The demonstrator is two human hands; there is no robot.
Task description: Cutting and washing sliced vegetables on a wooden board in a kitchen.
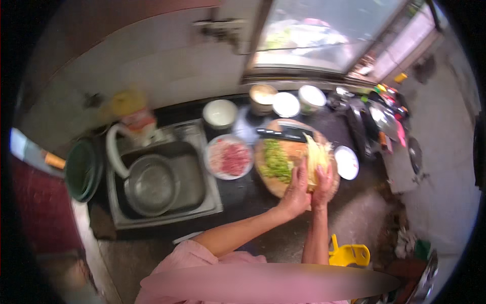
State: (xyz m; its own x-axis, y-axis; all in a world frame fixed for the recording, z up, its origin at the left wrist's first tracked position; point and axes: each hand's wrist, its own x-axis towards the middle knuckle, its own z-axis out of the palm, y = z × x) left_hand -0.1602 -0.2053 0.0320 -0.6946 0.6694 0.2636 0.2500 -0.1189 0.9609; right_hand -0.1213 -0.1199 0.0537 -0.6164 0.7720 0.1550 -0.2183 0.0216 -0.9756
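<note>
My left hand (297,192) and my right hand (323,184) clasp a bundle of pale yellow vegetable strips (314,154) from both sides, over the right part of a round wooden cutting board (271,186). Chopped green vegetable (276,161) lies on the board's left part. A cleaver (292,133) with a black handle rests flat across the far part of the board. Left of the board stands a white plate (246,171) of chopped pink and red meat (231,156). The undersides of the strips are hidden by my palms.
A steel sink (218,201) at the left holds a metal basin (152,186). Several bowls line the back, including a white bowl (220,113). A small white dish (346,162) sits right of the board. Utensils hang at the right; a yellow plastic item (351,254) is below.
</note>
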